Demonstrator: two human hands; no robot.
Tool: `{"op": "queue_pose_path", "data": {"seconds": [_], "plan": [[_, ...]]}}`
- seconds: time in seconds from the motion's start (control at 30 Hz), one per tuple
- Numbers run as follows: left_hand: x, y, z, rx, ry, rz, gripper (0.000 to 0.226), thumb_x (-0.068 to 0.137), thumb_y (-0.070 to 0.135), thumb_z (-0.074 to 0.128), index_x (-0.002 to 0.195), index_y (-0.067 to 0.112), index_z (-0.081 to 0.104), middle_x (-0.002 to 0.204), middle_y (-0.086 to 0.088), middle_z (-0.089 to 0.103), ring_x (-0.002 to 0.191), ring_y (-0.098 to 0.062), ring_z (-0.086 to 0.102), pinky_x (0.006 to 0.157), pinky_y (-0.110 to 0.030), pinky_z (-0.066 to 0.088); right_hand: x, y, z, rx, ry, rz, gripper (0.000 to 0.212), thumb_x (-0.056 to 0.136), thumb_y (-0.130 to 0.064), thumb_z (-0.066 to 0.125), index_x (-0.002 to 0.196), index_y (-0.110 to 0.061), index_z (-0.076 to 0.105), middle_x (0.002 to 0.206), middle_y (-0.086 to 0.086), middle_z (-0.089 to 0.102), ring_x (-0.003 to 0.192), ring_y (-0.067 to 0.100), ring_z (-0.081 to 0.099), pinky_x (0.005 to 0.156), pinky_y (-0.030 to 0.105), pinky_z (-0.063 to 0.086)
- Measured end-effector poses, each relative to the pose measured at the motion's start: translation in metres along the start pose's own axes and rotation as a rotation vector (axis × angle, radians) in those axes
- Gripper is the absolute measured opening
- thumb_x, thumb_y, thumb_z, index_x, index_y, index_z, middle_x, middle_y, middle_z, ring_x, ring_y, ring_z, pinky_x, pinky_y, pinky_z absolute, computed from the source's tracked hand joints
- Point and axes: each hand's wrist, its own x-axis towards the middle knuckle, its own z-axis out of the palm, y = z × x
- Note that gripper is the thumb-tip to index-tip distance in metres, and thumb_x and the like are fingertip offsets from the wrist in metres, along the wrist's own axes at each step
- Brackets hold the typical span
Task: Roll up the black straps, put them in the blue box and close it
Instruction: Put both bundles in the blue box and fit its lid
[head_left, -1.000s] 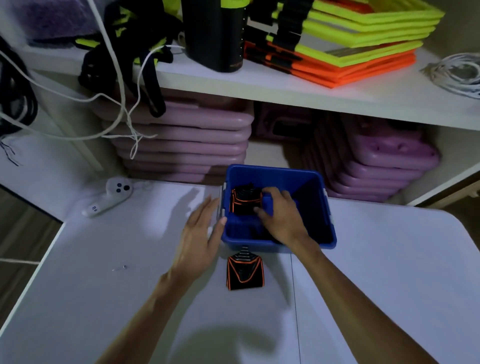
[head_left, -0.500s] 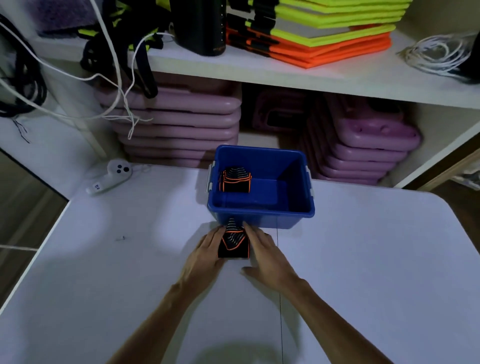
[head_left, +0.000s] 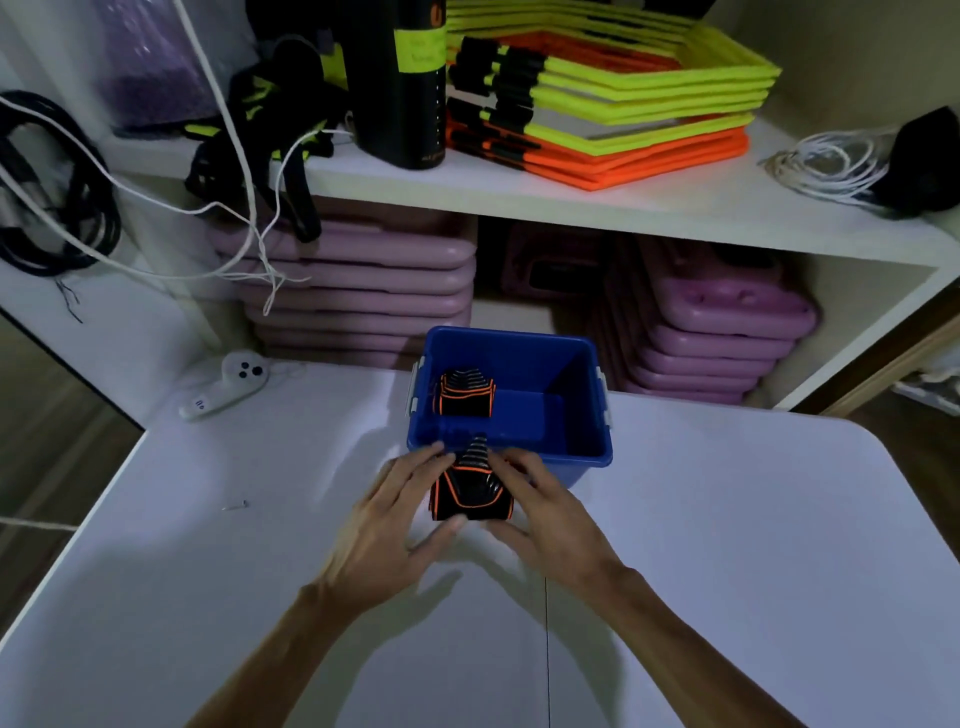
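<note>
The blue box (head_left: 582, 447) stands open at the far middle of the white table, no lid in view. One rolled black strap with orange edging (head_left: 465, 397) lies inside it at the left. A second rolled strap (head_left: 470, 491) sits on the table against the box's near wall. My left hand (head_left: 395, 514) presses on its left side and my right hand (head_left: 540, 512) on its right side, so both hands cup it between fingers and thumbs.
A white controller (head_left: 226, 384) lies at the table's far left, a small screw (head_left: 236, 504) nearer. Behind the box a shelf unit holds purple stacked boards (head_left: 363, 291), yellow and orange frames (head_left: 608, 104), a black bottle (head_left: 402, 83) and hanging white cables (head_left: 244, 208).
My right hand left the box, where the first strap stays. Both hands came to the second strap on the table and closed around it; it now looks slightly raised.
</note>
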Motion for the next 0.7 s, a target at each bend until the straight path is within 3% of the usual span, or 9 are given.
{"op": "queue_pose_path", "data": {"seconds": [0.1, 0.17, 0.27, 0.4, 0.47, 0.6, 0.7], "plan": [[0.041, -0.001, -0.012, 0.025, 0.145, -0.024, 0.045, 0.096, 0.029, 0.045, 0.136, 0.008, 0.048, 0.142, -0.009, 0.047, 0.128, -0.021, 0.046, 0.107, -0.032, 0.038, 0.022, 0.004, -0.03, -0.109, 0.157, 0.011, 0.069, 0.083, -0.044, 0.065, 0.143, -0.018, 0.041, 0.135, 0.002, 0.048, 0.116, 0.021, 0.046, 0.1, 0.033, 0.043], [0.066, -0.014, -0.008, 0.06, 0.154, -0.115, 0.046, 0.097, 0.028, 0.038, 0.138, 0.008, 0.045, 0.145, -0.013, 0.044, 0.131, -0.026, 0.043, 0.107, -0.039, 0.038, 0.04, 0.012, -0.047, -0.111, 0.176, 0.095, 0.072, 0.083, -0.039, 0.069, 0.144, -0.016, 0.04, 0.135, 0.004, 0.047, 0.118, 0.022, 0.041, 0.104, 0.03, 0.035], [0.091, -0.038, 0.01, 0.128, 0.047, -0.201, 0.054, 0.097, 0.034, 0.029, 0.142, 0.007, 0.039, 0.152, -0.015, 0.034, 0.139, -0.029, 0.034, 0.112, -0.044, 0.034, 0.066, 0.035, -0.061, -0.028, 0.079, 0.292, 0.075, 0.082, -0.022, 0.075, 0.146, -0.015, 0.036, 0.135, 0.007, 0.043, 0.123, 0.023, 0.042, 0.106, 0.026, 0.032], [0.105, -0.063, 0.03, 0.15, -0.079, -0.222, 0.066, 0.093, 0.043, 0.02, 0.146, 0.005, 0.031, 0.156, -0.015, 0.021, 0.144, -0.028, 0.022, 0.116, -0.045, 0.027, 0.099, 0.066, -0.055, -0.121, -0.111, 0.47, 0.062, 0.079, -0.011, 0.072, 0.135, -0.012, 0.045, 0.127, 0.013, 0.046, 0.116, 0.033, 0.052, 0.102, 0.039, 0.043], [0.105, -0.069, 0.035, 0.115, -0.095, -0.226, 0.067, 0.092, 0.043, 0.019, 0.144, 0.005, 0.034, 0.157, -0.013, 0.019, 0.144, -0.027, 0.025, 0.116, -0.041, 0.027, 0.114, 0.075, -0.044, -0.184, -0.185, 0.513, 0.052, 0.081, -0.005, 0.067, 0.128, -0.008, 0.046, 0.125, 0.016, 0.047, 0.111, 0.038, 0.055, 0.097, 0.044, 0.046], [0.103, -0.074, 0.033, 0.078, -0.083, -0.183, 0.059, 0.094, 0.036, 0.025, 0.141, 0.005, 0.042, 0.157, -0.009, 0.022, 0.137, -0.023, 0.037, 0.109, -0.018, 0.025, 0.139, 0.088, -0.019, -0.198, -0.228, 0.61, 0.046, 0.085, 0.0, 0.058, 0.128, -0.006, 0.043, 0.129, 0.019, 0.044, 0.111, 0.043, 0.055, 0.098, 0.048, 0.045], [0.103, -0.076, 0.034, 0.043, -0.064, -0.183, 0.055, 0.095, 0.034, 0.026, 0.139, 0.008, 0.045, 0.157, -0.005, 0.022, 0.133, -0.019, 0.044, 0.107, -0.014, 0.023, 0.147, 0.093, -0.002, -0.169, -0.223, 0.64, 0.045, 0.088, 0.002, 0.052, 0.13, -0.007, 0.039, 0.134, 0.02, 0.035, 0.108, 0.046, 0.056, 0.098, 0.049, 0.043]]}}
